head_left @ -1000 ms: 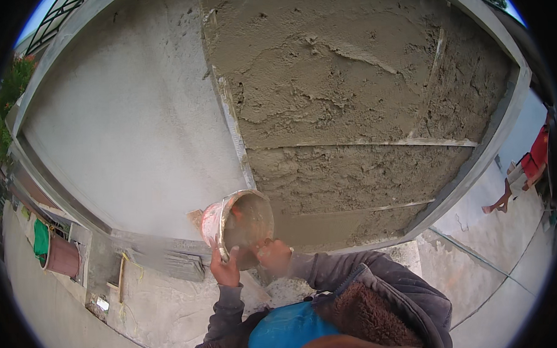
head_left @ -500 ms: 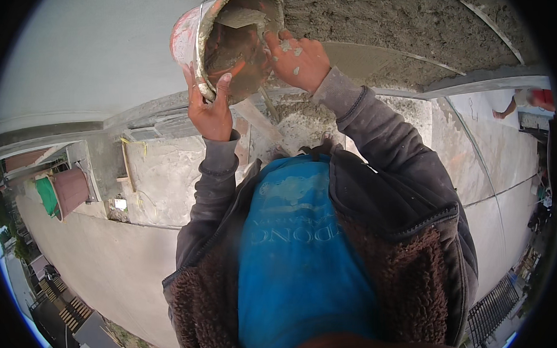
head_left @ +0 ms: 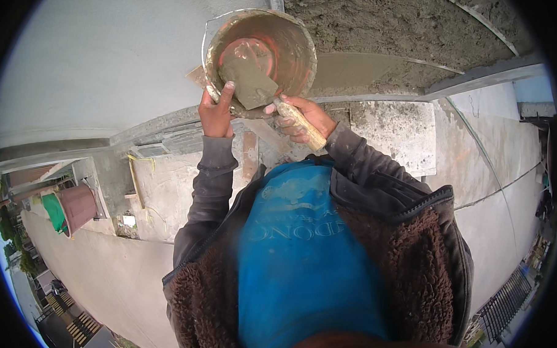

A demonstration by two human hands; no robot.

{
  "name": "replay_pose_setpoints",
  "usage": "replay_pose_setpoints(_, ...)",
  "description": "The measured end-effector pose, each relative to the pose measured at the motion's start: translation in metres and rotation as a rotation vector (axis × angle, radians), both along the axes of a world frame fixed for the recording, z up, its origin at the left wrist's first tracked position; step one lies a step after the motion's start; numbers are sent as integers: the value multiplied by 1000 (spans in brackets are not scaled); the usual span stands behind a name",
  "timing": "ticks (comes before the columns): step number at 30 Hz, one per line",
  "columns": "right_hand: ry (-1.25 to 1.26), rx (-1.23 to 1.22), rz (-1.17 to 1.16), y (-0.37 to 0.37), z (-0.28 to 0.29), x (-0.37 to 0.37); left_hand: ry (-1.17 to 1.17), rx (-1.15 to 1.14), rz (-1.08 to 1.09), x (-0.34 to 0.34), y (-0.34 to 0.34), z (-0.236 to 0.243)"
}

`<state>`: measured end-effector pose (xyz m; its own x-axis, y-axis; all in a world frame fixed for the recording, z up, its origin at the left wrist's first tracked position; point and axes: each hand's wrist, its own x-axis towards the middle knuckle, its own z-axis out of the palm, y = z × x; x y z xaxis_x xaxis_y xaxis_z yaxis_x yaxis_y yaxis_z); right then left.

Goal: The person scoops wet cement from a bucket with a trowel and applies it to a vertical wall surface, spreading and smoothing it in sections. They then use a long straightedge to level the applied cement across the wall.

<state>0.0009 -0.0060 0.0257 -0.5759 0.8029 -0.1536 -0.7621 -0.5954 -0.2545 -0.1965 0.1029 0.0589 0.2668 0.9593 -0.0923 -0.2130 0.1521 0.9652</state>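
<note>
A mortar-crusted bucket is tipped so its open mouth faces me at the top middle. My left hand grips its near left rim, the thumb over the edge and the other fingers partly hidden outside. In my right hand is a trowel, held by its pale wooden handle at the bucket's near right edge. The grey, mortar-coated blade reaches into the bucket. Reddish patches of the bucket's inside show behind the blade.
Rough grey mortar covers the wall at upper right, crossed by thin strips. A smooth pale wall fills the upper left. Below runs a concrete ledge. A maroon bucket with green inside lies far left.
The bucket has moved right and its mouth has turned more toward me. My right hand has drawn down and back, bringing the trowel's handle into sight. A person at far right has left view.
</note>
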Motion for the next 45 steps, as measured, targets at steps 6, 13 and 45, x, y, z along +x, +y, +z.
replay_pose_setpoints(6, -156, 344, -297, -20, 107, 27, -111, -160, 20, -23, 18, -16)
replay_pose_setpoints(13, -1113, 1159, -1440, 19, 247, 116, -108, -109, 76, -42, 19, -42)
replay_pose_setpoints(45, -3019, 1224, -1301, -29, 509, 318, -165, -223, 417, 43, -68, -99)
